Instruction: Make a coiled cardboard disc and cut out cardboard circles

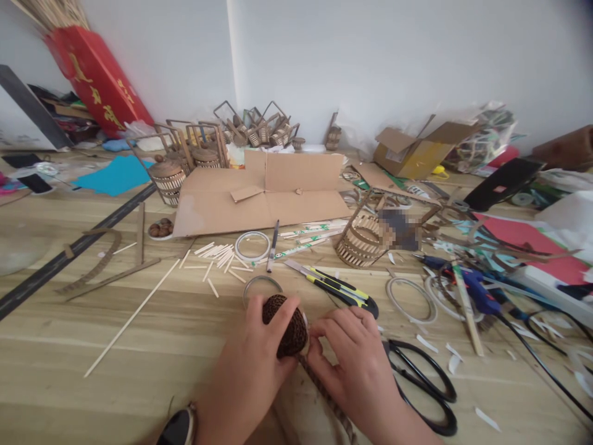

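Observation:
My left hand (250, 368) is closed around a dark brown coil (293, 339), tightly wound from a ridged strip, with its round face turned up. My right hand (354, 355) is beside it, thumb and fingertips pinched together at the coil's right edge; what they pinch is too small to make out. A small white bit shows at that edge. From under the coil a brown ridged strip (327, 395) trails toward me, partly below my right hand. Black-handled scissors (433, 386) lie right of my right hand, their blades hidden. A yellow-and-black utility knife (340, 289) lies just beyond both hands.
A small slatted basket (356, 244) stands beyond the knife. A blue glue gun (479, 290) with its cord and several tape rolls (412, 300) lie right. Short pale sticks (217, 256), a pen (273, 245) and a cardboard sheet (217, 198) lie ahead. Finished baskets (169, 179) stand behind.

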{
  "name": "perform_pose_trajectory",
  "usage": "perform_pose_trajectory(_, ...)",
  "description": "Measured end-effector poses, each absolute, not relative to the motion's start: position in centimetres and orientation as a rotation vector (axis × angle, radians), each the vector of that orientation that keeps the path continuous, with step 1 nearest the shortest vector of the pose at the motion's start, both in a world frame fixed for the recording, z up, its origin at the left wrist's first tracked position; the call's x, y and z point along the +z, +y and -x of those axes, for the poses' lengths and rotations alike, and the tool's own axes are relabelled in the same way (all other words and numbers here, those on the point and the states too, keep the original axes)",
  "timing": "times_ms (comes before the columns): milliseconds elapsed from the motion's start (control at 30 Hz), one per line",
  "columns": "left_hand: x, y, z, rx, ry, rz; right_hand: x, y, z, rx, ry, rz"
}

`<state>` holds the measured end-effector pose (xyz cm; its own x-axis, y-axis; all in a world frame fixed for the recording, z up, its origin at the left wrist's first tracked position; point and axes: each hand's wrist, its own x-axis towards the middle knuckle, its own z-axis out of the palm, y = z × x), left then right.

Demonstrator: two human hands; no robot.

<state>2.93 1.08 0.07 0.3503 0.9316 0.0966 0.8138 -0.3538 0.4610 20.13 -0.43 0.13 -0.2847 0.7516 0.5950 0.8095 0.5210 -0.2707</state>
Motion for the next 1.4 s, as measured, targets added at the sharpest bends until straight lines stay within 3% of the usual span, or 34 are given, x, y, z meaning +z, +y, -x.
perform_pose_trajectory(333, 0.4, 1.4, -2.6, 0.544, 1.528, -2.194, 0.8, -0.1, -21.0, 0.056, -1.945, 1.221)
perform_pose_trajectory(867, 0.4, 1.7, -2.4, 0.767, 1.398, -2.138, 0.1, -0.6, -19.2, 0.738, -1.733, 1.471)
perform_pose_trajectory(1400, 0.2, 1.1, -2.5, 0.652, 1.493, -2.297, 0.9, -0.2, -19.8, 0.687, -1.615, 1.464)
